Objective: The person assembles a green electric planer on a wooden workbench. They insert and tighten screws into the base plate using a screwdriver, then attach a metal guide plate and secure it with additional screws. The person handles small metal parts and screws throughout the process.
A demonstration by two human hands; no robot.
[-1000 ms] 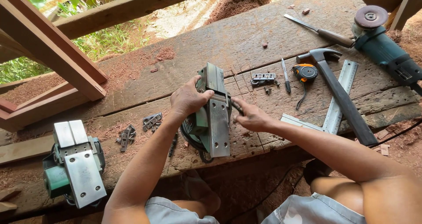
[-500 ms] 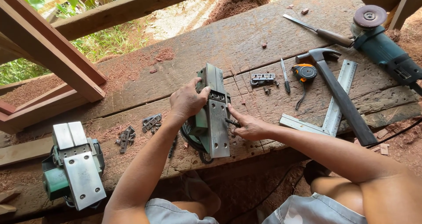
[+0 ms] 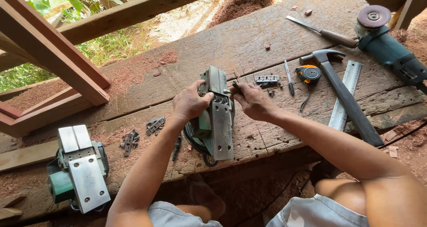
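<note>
Left hand (image 3: 190,103): clamped on the upturned electric planer (image 3: 215,115), steadying it sole-up.
Right hand (image 3: 253,101): fingers pinched together on a small tool (image 3: 235,87) at the blade drum.
Beyond right hand: blade clamp (image 3: 267,80), hammer (image 3: 342,91) within reach on the counter (image 3: 249,40).

You had two electric planers on the bench: one (image 3: 216,115) upside down at the middle, one (image 3: 80,167) near the left edge. Toward the right end lay one hammer (image 3: 342,91), one grinder (image 3: 391,49), one steel ruler (image 3: 344,93), one tape measure (image 3: 308,73) and one chisel (image 3: 322,31).
</note>
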